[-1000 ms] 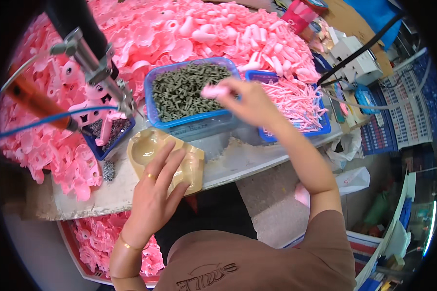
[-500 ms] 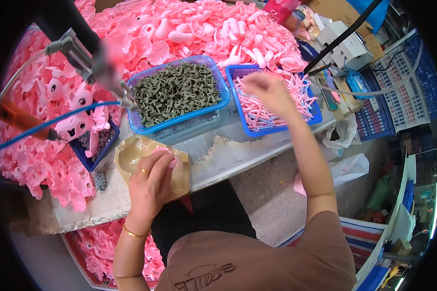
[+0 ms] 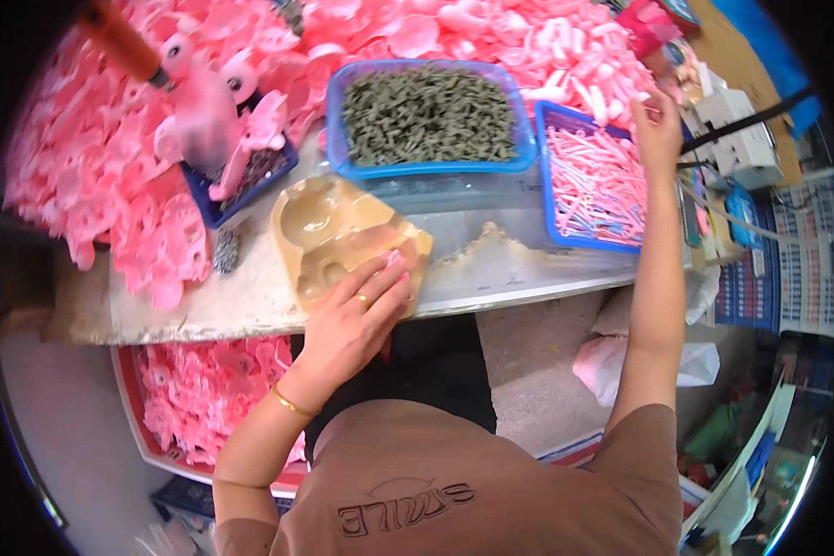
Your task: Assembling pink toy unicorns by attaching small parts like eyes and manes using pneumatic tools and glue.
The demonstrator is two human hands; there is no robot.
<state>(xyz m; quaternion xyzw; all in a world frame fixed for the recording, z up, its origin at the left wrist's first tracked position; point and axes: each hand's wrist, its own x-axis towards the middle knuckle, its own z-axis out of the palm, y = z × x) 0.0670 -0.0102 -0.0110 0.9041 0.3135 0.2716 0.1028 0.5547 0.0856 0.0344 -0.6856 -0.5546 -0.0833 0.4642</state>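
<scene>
My left hand (image 3: 357,310) rests on the right part of a tan moulded fixture (image 3: 329,227) at the table's front edge. Its fingers press together over a small pink plastic part (image 3: 395,258), mostly hidden beneath them. My right hand (image 3: 656,134) reaches past the far right corner of a blue basket (image 3: 549,176) of thin pink sticks, beside the heap of pink parts. Its fingers are curled in, with something pale at the tips that is too small to name. Left of the basket stands a blue-rimmed tub (image 3: 426,170) of small grey-green pieces.
Pink plastic shells (image 3: 111,157) lie heaped across the left and back. An orange power screwdriver (image 3: 125,42) hangs at upper left, near a blurred pink toy figure and a small dark-blue tray (image 3: 215,215). A white box-shaped device (image 3: 741,139) stands at right. Below the table is a bin of pink parts (image 3: 204,398).
The view has shifted, so the table sits higher and more to the right. My right hand has moved from over the pink sticks to the basket's far right corner. My left hand stays at the fixture, fingers flatter.
</scene>
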